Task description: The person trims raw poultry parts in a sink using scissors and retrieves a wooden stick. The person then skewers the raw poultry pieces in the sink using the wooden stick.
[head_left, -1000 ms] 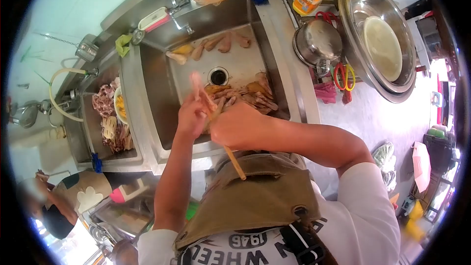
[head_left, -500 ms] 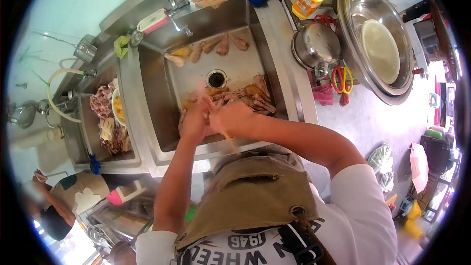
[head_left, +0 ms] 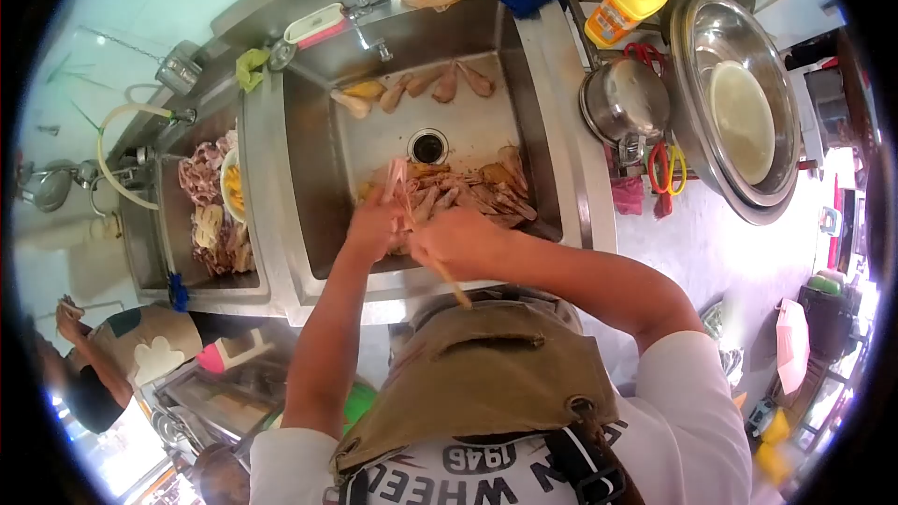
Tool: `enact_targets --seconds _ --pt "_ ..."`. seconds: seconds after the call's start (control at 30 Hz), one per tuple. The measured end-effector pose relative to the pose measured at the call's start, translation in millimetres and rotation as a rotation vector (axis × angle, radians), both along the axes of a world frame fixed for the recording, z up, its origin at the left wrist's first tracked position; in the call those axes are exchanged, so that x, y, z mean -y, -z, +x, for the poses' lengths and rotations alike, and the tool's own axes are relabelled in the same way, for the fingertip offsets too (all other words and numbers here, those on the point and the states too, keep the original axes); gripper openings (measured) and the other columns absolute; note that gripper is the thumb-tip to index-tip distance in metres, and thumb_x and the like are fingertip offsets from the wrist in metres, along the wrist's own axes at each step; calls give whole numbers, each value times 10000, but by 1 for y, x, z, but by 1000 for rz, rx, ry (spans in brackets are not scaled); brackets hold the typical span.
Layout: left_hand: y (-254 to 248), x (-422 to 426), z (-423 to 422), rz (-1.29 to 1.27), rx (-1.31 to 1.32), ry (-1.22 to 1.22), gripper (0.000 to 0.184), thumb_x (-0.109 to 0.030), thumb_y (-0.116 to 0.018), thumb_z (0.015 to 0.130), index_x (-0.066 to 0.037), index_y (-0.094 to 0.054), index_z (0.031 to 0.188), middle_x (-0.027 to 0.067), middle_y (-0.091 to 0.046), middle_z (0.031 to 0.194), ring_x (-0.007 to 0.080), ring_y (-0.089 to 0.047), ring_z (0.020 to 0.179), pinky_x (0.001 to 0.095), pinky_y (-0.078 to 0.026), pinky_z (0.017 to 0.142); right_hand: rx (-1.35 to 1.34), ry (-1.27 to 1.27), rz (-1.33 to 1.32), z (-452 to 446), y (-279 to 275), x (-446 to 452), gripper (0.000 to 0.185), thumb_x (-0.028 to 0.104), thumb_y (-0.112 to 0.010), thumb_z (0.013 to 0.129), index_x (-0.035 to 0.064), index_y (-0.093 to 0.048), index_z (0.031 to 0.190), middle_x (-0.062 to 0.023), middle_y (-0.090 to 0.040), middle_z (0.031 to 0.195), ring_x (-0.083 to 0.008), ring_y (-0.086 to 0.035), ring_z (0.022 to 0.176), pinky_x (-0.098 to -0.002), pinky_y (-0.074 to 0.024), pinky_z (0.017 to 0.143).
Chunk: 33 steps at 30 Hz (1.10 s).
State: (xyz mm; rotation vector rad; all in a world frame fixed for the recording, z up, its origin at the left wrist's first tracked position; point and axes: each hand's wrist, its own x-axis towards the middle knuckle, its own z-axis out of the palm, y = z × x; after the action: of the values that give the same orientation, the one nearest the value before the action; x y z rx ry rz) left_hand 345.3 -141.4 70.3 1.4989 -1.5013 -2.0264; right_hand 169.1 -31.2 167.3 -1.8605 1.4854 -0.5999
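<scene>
My left hand point(head_left: 374, 229) is closed on a raw piece of pink poultry point(head_left: 398, 185), which sticks up above the fingers. Pressed close beside it, my right hand point(head_left: 458, 238) is closed too. A slim tan stick-like thing point(head_left: 456, 288) pokes out below that hand, toward my apron; its kind is unclear. Just beyond both hands, a pile of raw poultry pieces point(head_left: 482, 192) lies along the near side of the steel sink point(head_left: 323, 145). Several drumstick-like pieces point(head_left: 446, 86) form a row at the sink's far side, past the drain point(head_left: 427, 147).
To the left, a second basin point(head_left: 173, 215) holds raw meat and a white bowl point(head_left: 229, 187) with yellow pieces. A pot point(head_left: 629, 98), a yellow bottle point(head_left: 631, 5), scissors point(head_left: 666, 168) and large steel bowls point(head_left: 786, 93) stand right. Another person point(head_left: 103, 355) is at far left.
The whole view has shifted, so the sink appears slightly further right. My hands stay together over the pile; the pink poultry piece now shows more clearly above the left fingers.
</scene>
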Motion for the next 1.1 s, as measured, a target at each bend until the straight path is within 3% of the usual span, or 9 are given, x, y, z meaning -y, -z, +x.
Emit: enact_targets --seconds 0.07,0.23,0.47,0.63,0.73,0.83,0.87,1.0,1.1 --pt "-26 -6 -16 32 -42 -37 252 0 -565 747 -40 -574 995 33 -566 792 133 -505 607 279 -407 529 -125 -61 117 1 -8 -3 253 255 -532 856 59 -621 722 -159 -609 636 -363 -626 633 -472 -497 581" --pt "-29 -1 -24 -8 168 371 638 -271 -523 904 -88 -290 1469 164 -331 1484 359 -318 1357 386 -280 1110 -7 -11 86 -4 -4 1 219 239 -543 826 85 -625 693 -142 -618 645 -351 -632 639 -470 -497 578" --pt "12 4 -11 -221 139 548 728 -362 -600 852 -125 -301 1472 138 -341 1484 346 -303 1366 388 -269 1114 -139 -33 171 7 14 7 175 232 -574 768 86 -621 685 -142 -622 656 -349 -638 653 -464 -496 566" --pt "50 12 0 -993 468 1010 724 -296 -631 819 -143 -330 1460 93 -369 1475 320 -382 1315 364 -318 1080 -101 -19 266 -4 33 23 187 203 -544 815 82 -596 683 -153 -625 680 -369 -628 643 -466 -494 567" --pt "76 9 9 -792 293 883 727 -249 -672 798 -138 -364 1447 75 -397 1465 296 -438 1270 349 -356 1050 -162 -38 288 9 47 25 133 182 -537 825 77 -594 767 -179 -616 699 -398 -610 679 -464 -489 596" --pt "25 32 -28 -576 141 899 617 -170 -655 814 -95 -429 1383 115 -471 1368 296 -512 1147 369 -412 965 -43 77 45 -13 95 32 132 169 -531 830 57 -586 786 -197 -611 701 -410 -605 697 -466 -487 614" --pt "75 27 -23 -207 135 709 542 -135 -631 823 -62 -464 1334 154 -524 1284 308 -561 1052 396 -452 891 0 92 93 -13 103 34 172 151 -506 861 23 -569 765 -233 -606 741 -427 -597 715 -469 -483 615" --pt "241 43 -11 -477 551 623 410 -123 -616 817 14 -510 1189 219 -601 1107 354 -608 990 432 -487 853 70 241 341 -12 98 30 242 173 -496 931 -10 -564 787 -195 -617 712 -345 -629 667 -400 -490 595" --pt "219 123 -34 -326 653 141 540 -165 -645 801 19 -448 1269 248 -526 1218 381 -547 1097 429 -454 925 275 428 608 -26 108 24 271 216 -506 951 -14 -581 829 -173 -615 706 -303 -636 669 -374 -492 605"
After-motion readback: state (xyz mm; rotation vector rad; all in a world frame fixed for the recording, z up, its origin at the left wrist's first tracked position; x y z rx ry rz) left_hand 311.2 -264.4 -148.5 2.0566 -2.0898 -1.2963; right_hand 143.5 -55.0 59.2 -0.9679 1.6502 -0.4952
